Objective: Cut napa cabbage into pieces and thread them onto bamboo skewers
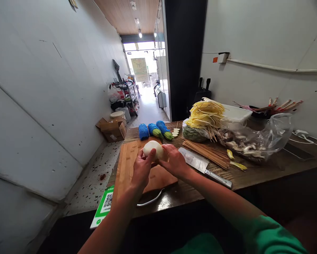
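A smooth, round, pale white vegetable (153,149) is held above the cutting board; I cannot make out its exact kind. My left hand (143,165) grips its left side, thumb against the near face. On the other side, the fingers of my right hand (174,160) close around its right edge. Below them lies the wooden cutting board (125,165), with a metal handle at its near end. A cleaver (197,162) rests flat on the table to the right of my right hand, its handle toward me.
Green vegetables in blue foam nets (155,130) and pale slices (175,132) lie beyond the board. Rightward are bamboo skewers (208,152), stacked yellow leaves (206,113) and a plastic bag of mushrooms (250,144). A green QR-code sign (102,208) is at the left edge.
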`<state>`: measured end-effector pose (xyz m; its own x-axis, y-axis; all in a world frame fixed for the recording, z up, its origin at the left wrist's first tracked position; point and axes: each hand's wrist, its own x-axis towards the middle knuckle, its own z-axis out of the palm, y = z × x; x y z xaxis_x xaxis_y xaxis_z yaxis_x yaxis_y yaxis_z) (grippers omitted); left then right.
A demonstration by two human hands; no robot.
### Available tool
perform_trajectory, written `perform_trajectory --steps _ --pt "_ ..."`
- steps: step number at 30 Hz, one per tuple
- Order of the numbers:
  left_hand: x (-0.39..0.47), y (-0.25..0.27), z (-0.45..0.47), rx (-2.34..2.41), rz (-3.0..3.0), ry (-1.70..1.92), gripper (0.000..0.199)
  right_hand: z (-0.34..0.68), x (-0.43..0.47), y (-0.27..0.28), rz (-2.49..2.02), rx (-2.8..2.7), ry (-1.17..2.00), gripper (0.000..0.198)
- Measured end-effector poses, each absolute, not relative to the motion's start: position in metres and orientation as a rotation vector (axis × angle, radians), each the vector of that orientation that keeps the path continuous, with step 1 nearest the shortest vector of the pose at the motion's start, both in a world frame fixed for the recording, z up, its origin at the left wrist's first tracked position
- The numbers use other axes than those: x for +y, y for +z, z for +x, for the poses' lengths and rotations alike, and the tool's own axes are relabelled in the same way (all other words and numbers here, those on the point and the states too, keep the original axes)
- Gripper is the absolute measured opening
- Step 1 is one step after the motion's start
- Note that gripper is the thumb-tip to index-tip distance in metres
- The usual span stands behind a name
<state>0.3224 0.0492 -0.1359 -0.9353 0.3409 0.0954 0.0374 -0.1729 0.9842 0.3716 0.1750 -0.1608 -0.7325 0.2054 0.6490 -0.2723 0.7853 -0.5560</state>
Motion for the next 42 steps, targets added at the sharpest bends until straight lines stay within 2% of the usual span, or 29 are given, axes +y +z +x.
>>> perform_trajectory --steps 3,9,13,20,24,27,29,32,34,39,42 --pt "0.039 -0.140 0.323 2.105 0.497 2.214 0.063 0.372 0.166 -0.156 0.020 -2.240 0.901 0.037" --pt "0.014 -0.153 0.323 2.291 0.513 2.140 0.065 0.376 0.152 -0.157 0.098 -2.359 0.864 0.028" --pt "0.003 -0.154 0.327 2.232 0.455 2.180 0.068 0.378 0.147 -0.158 0.142 -2.360 0.885 0.026" --pt "0.000 -0.158 0.328 2.063 0.365 2.229 0.060 0.375 0.150 -0.161 0.039 -2.326 0.923 0.004" --pt "0.007 -0.166 0.329 2.193 0.319 2.352 0.058 0.373 0.149 -0.164 0.026 -2.257 0.991 0.009" --pt "0.004 -0.170 0.329 2.492 0.431 2.307 0.065 0.384 0.161 -0.169 0.210 -2.321 0.871 0.031" --pt "-0.006 -0.171 0.329 2.846 0.637 2.063 0.067 0.400 0.180 -0.176 0.115 -2.486 0.652 0.046" --pt "-0.024 -0.172 0.327 3.346 0.940 1.343 0.063 0.433 0.221 -0.192 -0.327 -2.816 0.185 0.044" --pt "-0.031 -0.172 0.325 3.450 1.059 0.930 0.061 0.452 0.247 -0.202 -0.489 -2.972 -0.025 0.043" --pt "-0.021 -0.165 0.309 3.274 1.347 0.304 0.062 0.471 0.273 -0.212 -0.572 -3.118 -0.132 0.042" --pt "-0.012 -0.154 0.289 2.957 1.453 0.154 0.074 0.469 0.275 -0.208 -0.571 -3.093 -0.133 0.041"
